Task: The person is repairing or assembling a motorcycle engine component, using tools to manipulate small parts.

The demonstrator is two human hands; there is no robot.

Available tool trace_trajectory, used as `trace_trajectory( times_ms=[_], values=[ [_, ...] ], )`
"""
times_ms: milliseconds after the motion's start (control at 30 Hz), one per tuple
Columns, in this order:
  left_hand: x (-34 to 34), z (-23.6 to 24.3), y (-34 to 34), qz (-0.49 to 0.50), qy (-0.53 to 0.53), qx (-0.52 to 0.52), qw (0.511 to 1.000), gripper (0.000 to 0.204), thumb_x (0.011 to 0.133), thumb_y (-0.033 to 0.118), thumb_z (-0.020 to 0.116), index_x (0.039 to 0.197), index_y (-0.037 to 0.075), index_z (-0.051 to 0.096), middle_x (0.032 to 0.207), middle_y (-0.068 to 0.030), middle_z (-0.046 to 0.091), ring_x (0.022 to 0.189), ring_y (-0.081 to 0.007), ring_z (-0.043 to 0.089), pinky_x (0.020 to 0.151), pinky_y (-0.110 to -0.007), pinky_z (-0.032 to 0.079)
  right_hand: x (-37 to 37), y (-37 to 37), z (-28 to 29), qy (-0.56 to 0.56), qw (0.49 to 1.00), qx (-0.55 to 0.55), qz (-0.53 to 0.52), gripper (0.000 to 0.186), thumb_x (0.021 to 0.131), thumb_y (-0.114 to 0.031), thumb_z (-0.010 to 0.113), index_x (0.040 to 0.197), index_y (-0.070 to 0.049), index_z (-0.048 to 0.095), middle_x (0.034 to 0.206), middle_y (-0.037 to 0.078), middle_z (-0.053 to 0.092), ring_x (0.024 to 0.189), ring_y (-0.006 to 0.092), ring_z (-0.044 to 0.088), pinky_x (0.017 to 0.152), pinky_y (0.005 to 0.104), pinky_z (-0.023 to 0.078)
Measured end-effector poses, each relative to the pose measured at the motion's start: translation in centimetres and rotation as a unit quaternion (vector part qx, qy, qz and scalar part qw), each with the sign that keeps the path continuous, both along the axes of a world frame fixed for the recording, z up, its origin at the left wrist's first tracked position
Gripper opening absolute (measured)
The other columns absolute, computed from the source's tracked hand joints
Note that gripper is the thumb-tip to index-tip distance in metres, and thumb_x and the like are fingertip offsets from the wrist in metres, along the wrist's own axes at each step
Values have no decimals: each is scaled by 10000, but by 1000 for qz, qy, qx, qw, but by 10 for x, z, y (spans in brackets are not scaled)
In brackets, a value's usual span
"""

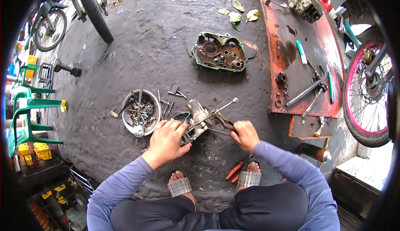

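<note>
On the dark floor in front of my feet sits a grey cast-metal engine part (196, 113) with a thin rod (224, 107) sticking out to its upper right. My left hand (168, 139) is closed over its left side, the fingers bent onto its edge. My right hand (246, 135) is closed around the handles of worn brownish pliers (223, 120). Their jaws point at the right side of the engine part, near the rod; whether they bite on it I cannot tell. Left of it stands a white bowl (124, 104) full of bolts and small metal parts.
An open engine case half (218, 52) lies farther off, near some leaves (237, 6). Red-handled pliers (234, 170) lie between my feet. To the right, an orange metal sheet (277, 35) carries tools and parts beside a pink-rimmed wheel (366, 89). Green chairs (29, 104) stand left.
</note>
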State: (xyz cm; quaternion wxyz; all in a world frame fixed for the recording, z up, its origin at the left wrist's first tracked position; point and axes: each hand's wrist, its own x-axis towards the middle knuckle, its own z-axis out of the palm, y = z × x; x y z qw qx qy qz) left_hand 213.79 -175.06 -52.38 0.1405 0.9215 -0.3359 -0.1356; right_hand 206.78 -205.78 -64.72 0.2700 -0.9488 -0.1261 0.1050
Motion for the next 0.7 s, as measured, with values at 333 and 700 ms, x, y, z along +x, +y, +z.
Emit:
trace_trajectory(
  times_ms=[333, 700],
  values=[
    [-5, 11, 3, -71, -82, -101, 989, 515, 708, 256, 794, 1151, 64, 617, 1229, -148, 532, 1181, -343, 515, 995, -493, 393, -40, 13, 164, 280, 942, 174, -57, 401, 932, -340, 672, 738, -1, 579, 646, 112, 617, 581, 221, 670, 534, 364, 527],
    [-96, 23, -107, 395, 661, -279, 574, 284, 980, 255, 640, 1152, 38, 580, 1008, -50, 638, 880, -140, 658, 779, -341, 591, -68, 20, 119, 510, 656, 518, -202, 452, 1061, -474, 373, 1015, -60, 550, 743, 46, 609, 504, 99, 517, 428, 258, 437]
  ],
)
